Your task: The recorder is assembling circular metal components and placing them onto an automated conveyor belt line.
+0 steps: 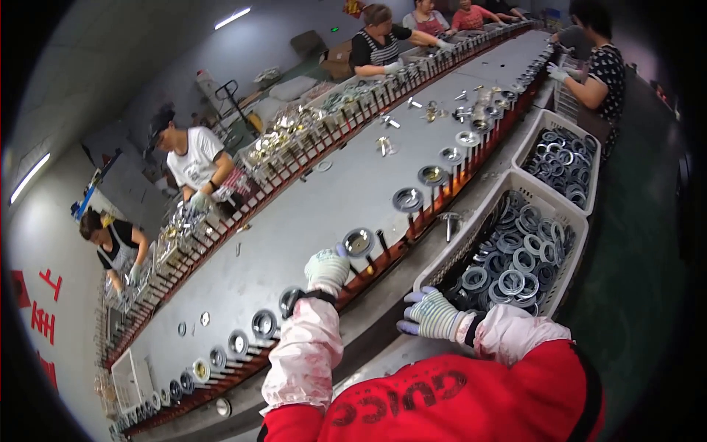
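My left hand [328,271], in a white glove with bluish fingertips, reaches over the conveyor's near edge. Its fingers are curled, and a fingertip meets the rim of a shiny round metal cup [359,241] with a dark ring; the far fingers are partly hidden. Another dark-ringed cup [289,300] sits just beside that wrist. My right hand [429,314], gloved in the same way, has its fingers apart and nothing visible in them. It is at the near left corner of a white plastic basket [573,278] heaped with grey rings [511,283].
A second basket [591,199] of rings stands beyond the first. The grey conveyor [287,221] has upright dark pegs along both edges and loose metal parts [385,146] on top. A stemmed metal part [448,218] lies beside the near basket. Several co-workers [199,158] work along the line.
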Demonstrator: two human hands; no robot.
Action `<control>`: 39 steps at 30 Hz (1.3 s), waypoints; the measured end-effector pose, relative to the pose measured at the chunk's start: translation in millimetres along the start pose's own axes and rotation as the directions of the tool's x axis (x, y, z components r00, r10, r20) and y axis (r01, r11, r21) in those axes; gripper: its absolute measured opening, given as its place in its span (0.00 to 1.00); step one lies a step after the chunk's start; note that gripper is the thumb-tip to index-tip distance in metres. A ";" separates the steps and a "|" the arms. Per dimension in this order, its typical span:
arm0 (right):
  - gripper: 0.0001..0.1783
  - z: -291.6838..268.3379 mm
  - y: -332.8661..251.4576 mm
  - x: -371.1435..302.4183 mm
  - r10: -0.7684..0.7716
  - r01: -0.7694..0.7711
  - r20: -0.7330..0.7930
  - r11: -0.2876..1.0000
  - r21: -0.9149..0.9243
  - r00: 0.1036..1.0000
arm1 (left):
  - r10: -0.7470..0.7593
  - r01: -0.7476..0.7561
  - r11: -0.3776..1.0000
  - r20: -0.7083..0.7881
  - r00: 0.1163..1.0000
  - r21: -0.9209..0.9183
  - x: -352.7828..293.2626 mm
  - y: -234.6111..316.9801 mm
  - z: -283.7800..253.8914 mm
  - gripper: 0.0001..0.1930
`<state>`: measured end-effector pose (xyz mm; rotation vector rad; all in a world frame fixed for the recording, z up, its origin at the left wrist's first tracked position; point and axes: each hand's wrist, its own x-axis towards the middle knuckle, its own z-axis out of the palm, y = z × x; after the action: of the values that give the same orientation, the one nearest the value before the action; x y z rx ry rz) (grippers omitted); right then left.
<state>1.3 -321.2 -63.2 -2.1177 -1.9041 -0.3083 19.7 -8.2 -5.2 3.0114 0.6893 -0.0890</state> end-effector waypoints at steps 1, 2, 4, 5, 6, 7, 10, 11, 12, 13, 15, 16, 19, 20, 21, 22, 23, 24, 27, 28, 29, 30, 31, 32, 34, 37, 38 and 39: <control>0.10 2.5 3.8 -1.6 -0.010 0.010 0.007 1.000 -0.011 1.000 | -0.101 0.101 0.995 0.032 0.994 0.005 -5.5 11.0 -17.9 0.28; 0.12 4.0 3.9 -3.0 -0.027 0.028 0.019 0.999 -0.016 0.999 | -0.210 0.210 0.978 0.067 0.975 0.012 -10.7 12.7 -26.3 0.29; 0.12 -3.8 1.9 0.0 -0.010 0.012 0.089 1.000 -0.019 0.996 | -0.108 0.104 0.994 -0.082 0.991 -0.044 -10.1 -20.3 -2.5 0.29; 0.12 -2.5 6.6 0.6 -0.001 0.004 0.086 1.000 -0.029 0.996 | -0.053 0.048 0.998 -0.118 0.992 -0.038 -16.1 -21.1 -6.7 0.30; 0.12 2.6 8.2 -1.5 0.013 -0.012 0.043 1.000 -0.009 0.999 | -0.115 0.114 0.993 -0.036 0.993 -0.035 -19.2 -17.1 -16.6 0.29; 0.12 4.7 6.4 -3.1 0.019 -0.019 -0.001 1.000 0.016 1.000 | -0.123 0.122 0.992 -0.006 0.992 -0.020 -22.4 -18.9 -19.9 0.28; 0.12 3.2 5.9 -5.4 0.042 -0.042 -0.012 0.999 -0.002 0.999 | -0.099 0.099 0.995 0.012 0.995 -0.003 -26.2 -24.4 -22.8 0.27; 0.13 6.4 7.9 -8.3 0.029 -0.030 -0.020 0.999 -0.020 0.999 | -0.121 0.120 0.992 -0.042 0.992 -0.038 -26.8 -21.2 -24.3 0.27; 0.13 6.2 8.1 -10.0 0.037 -0.037 -0.025 0.999 -0.025 0.999 | -0.141 0.135 0.988 -0.097 0.985 -0.074 -25.6 -17.4 -27.7 0.26; 0.13 4.2 7.4 -6.9 0.020 -0.020 0.018 1.000 -0.006 1.000 | -0.086 0.058 0.988 -0.202 0.976 -0.144 -17.2 -32.5 -12.7 0.25; 0.15 5.6 8.0 -7.3 -0.009 0.008 0.053 1.000 0.026 0.999 | -0.057 -0.021 0.965 -0.285 0.957 -0.263 -3.2 -37.0 18.4 0.25; 0.15 6.1 8.7 -12.8 0.006 -0.008 0.052 1.000 0.024 0.999 | -0.067 -0.011 0.965 -0.288 0.955 -0.263 -9.3 -10.1 13.8 0.25; 0.15 6.2 6.8 -16.8 0.081 -0.090 0.092 0.991 0.100 0.992 | -0.153 0.146 0.979 -0.044 0.987 -0.143 -13.2 14.0 -9.6 0.24; 0.15 7.2 8.6 -16.5 0.088 -0.097 0.091 0.990 0.101 0.992 | -0.171 0.166 0.979 -0.029 0.985 -0.122 -8.4 8.2 -8.1 0.24; 0.15 5.8 9.5 -15.7 0.064 -0.069 0.061 0.995 0.079 0.996 | -0.177 0.173 0.977 -0.021 0.984 -0.122 -7.5 0.9 -3.2 0.24; 0.15 4.1 10.0 -15.1 0.037 -0.039 0.033 0.998 0.057 0.999 | -0.179 0.174 0.980 -0.051 0.983 -0.095 -6.6 -7.2 3.0 0.24; 0.15 2.6 11.3 -13.1 0.076 -0.085 0.083 0.990 0.116 0.994 | -0.182 0.177 0.982 -0.080 0.980 -0.068 -7.4 -15.1 8.5 0.24; 0.13 -2.2 14.0 -15.9 0.088 -0.100 0.096 0.986 0.132 0.992 | -0.200 0.195 0.978 -0.060 0.978 -0.075 -11.6 -18.2 15.1 0.24; 0.15 0.5 8.7 -19.6 0.141 -0.135 -0.034 0.982 0.135 0.989 | -0.159 0.156 0.987 -0.082 0.984 -0.043 -29.7 -23.4 13.5 0.25; 0.17 0.3 8.6 -14.3 0.266 -0.265 0.029 0.938 0.224 0.964 | -0.173 0.170 0.984 -0.071 0.982 -0.048 -36.1 -22.7 6.5 0.25; 0.17 1.4 5.5 -15.4 0.303 -0.301 0.032 0.923 0.238 0.953 | -0.190 0.187 0.980 -0.047 0.981 -0.066 -42.6 -23.1 1.8 0.25; 0.17 -0.3 2.7 -17.8 0.332 -0.331 0.037 0.910 0.250 0.942 | -0.212 0.209 0.974 -0.024 0.977 -0.088 -48.8 -23.4 -0.9 0.25; 0.17 -1.0 2.4 -19.8 0.318 -0.320 0.050 0.913 0.254 0.947 | -0.237 0.237 0.970 -0.005 0.971 -0.053 -49.1 -25.7 -1.1 0.22; 0.17 -1.5 3.6 -21.6 0.318 -0.323 0.060 0.911 0.258 0.946 | -0.251 0.251 0.966 0.003 0.968 -0.058 -51.8 -24.0 -3.9 0.22; 0.17 0.6 5.5 -22.4 0.322 -0.329 0.074 0.905 0.269 0.944 | -0.043 0.052 0.998 -0.188 0.981 0.040 -52.2 -15.6 -17.1 0.19; 0.16 9.7 4.0 -25.0 0.300 -0.298 0.021 0.931 0.209 0.954 | 0.102 -0.194 0.969 -0.472 0.876 -0.152 -35.7 14.0 -4.5 0.18; 0.16 2.6 3.9 -26.0 0.285 -0.293 0.069 0.933 0.207 0.956 | 0.111 -0.223 0.958 -0.487 0.866 -0.180 -36.7 31.3 -1.2 0.18; 0.15 -2.1 3.7 -24.9 0.278 -0.285 0.064 0.933 0.218 0.958 | 0.107 -0.216 0.960 -0.479 0.871 -0.177 -37.2 46.7 0.7 0.18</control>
<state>2.3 -345.6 -69.9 -2.2091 -1.5371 0.0043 6.6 -66.4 -1.7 2.8604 0.4227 0.6947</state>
